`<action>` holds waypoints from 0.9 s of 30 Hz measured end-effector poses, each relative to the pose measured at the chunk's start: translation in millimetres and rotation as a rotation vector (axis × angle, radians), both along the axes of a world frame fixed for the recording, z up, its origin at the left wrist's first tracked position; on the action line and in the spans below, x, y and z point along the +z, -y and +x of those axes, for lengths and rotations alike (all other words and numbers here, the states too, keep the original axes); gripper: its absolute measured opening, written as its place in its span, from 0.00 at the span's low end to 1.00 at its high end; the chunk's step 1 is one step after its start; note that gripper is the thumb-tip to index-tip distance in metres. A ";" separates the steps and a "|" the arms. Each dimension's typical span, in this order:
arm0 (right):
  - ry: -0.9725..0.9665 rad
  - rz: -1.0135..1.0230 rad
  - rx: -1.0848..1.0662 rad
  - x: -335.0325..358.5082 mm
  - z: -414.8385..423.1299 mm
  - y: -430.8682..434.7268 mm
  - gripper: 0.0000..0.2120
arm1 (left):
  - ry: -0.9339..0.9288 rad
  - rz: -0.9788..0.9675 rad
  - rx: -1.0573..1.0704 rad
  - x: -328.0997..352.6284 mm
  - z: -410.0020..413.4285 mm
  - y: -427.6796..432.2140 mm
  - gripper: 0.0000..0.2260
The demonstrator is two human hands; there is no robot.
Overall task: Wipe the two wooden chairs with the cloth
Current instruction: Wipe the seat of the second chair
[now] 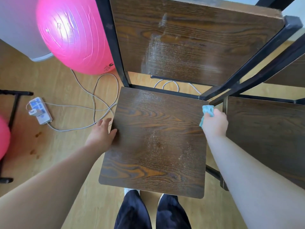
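A dark wooden chair with a black metal frame stands right in front of me, its seat and backrest streaked with pale wipe marks. A second wooden chair stands close beside it on the right, only partly in view. My left hand holds the left edge of the near chair's seat, thumb on top. My right hand grips a light blue cloth against the seat's right edge, in the gap between the two chairs.
A large pink exercise ball sits on the wooden floor behind the chair on the left. A white power strip with loose cables lies on the floor left of the seat. My legs stand at the seat's front edge.
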State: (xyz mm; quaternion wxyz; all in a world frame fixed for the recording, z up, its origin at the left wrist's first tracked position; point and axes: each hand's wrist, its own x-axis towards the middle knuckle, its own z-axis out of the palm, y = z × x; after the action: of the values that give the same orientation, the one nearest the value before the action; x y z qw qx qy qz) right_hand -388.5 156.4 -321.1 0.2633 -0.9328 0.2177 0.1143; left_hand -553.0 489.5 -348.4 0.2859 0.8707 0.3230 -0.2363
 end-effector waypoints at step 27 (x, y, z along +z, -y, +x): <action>-0.072 0.196 0.640 -28.8 -5.3 -200.5 0.14 | 0.070 -0.246 -0.050 -18.3 -30.6 -29.6 0.22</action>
State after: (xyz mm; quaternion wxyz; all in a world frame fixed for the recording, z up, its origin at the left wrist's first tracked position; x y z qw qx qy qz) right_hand -393.9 356.9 -349.8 0.2946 -0.9195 -0.0889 0.2445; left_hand -583.6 519.1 -366.7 0.3958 0.8446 0.2594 -0.2505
